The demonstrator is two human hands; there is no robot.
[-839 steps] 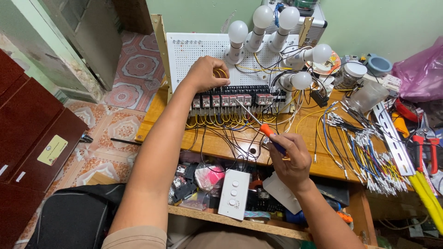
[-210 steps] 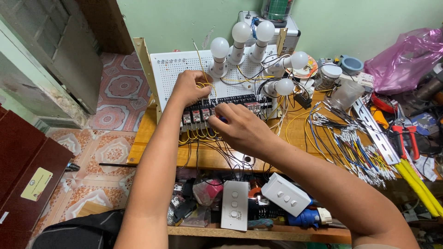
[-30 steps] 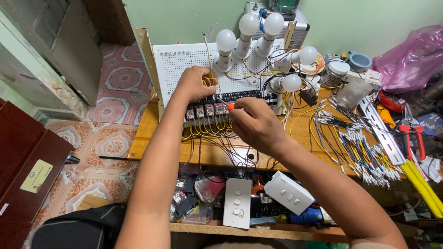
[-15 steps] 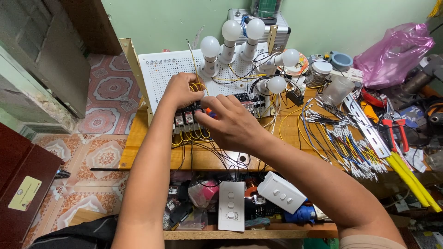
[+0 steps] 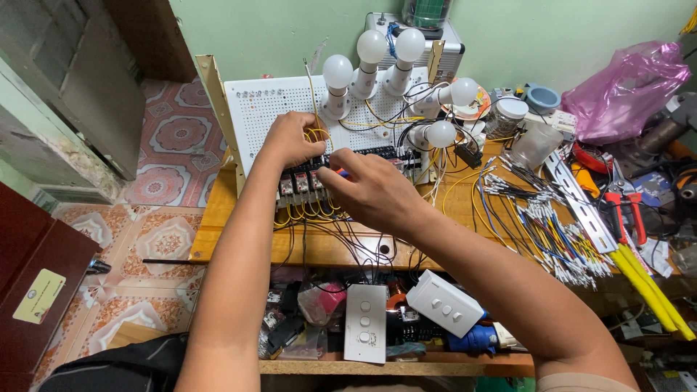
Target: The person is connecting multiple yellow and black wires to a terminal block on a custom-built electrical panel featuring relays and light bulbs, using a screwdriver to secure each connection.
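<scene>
Yellow wire loop (image 5: 317,136): my left hand (image 5: 290,139) pinches it clear; right hand (image 5: 367,192) grips orange-tipped screwdriver (image 5: 339,173) at terminal row (image 5: 341,168).

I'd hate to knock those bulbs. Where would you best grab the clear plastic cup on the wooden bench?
Probably take the clear plastic cup by its side wall, near the open rim, coming from above and the right. It stands upright, with bundled wires lying in front and the white round bulbs to its left.
</scene>
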